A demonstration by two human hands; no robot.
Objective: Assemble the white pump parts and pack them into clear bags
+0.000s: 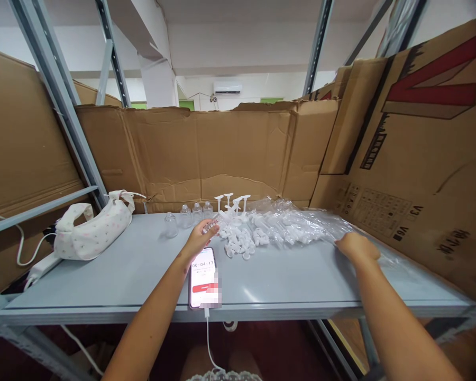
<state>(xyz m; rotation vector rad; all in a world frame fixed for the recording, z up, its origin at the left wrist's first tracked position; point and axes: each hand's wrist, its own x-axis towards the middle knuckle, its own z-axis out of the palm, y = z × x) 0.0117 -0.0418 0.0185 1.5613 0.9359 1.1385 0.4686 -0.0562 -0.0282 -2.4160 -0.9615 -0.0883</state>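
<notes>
Fingers of the right hand (357,247) look pinched on a clear plastic bag (293,228) stretching lengthwise off left, but the left hand (199,237), round a clear plastic bottle (211,226), is way closer to the small white plastic bits (240,243).

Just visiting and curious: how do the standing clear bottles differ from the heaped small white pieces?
The bottles are see-through; the white pieces look opaque. The bottles stand upright, loosely grouped; the white pieces lie jumbled together. Each bottle looks larger than a single white piece. Both rest on the grey shelf.
</notes>
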